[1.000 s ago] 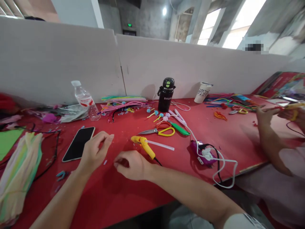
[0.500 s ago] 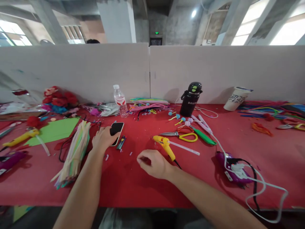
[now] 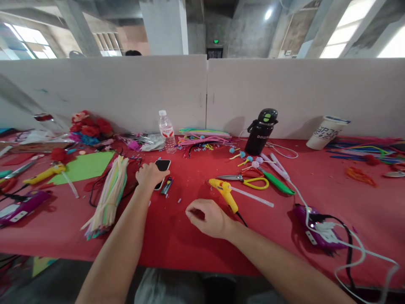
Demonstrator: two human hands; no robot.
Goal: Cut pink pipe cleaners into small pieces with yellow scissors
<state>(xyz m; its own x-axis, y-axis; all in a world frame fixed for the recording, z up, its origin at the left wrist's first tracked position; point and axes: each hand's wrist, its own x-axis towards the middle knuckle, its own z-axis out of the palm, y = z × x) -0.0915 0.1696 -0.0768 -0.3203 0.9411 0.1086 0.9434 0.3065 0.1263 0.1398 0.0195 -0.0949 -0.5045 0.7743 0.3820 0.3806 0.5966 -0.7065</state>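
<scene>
The left hand [image 3: 151, 175] lies over the near end of a black phone [image 3: 163, 165] on the red table [image 3: 177, 236], fingers curled down on it. Whether they clasp it or merely rest there cannot be told from this angle. Just right of that hand sits a small dark item [image 3: 167, 185]. The right hand [image 3: 207, 217] rests nearer the body, loosely curled, with nothing visible in it; a yellow glue gun [image 3: 225, 193] lies just beyond. A secure hold on the phone would probably need fingers on both long edges, clear of the dark item.
</scene>
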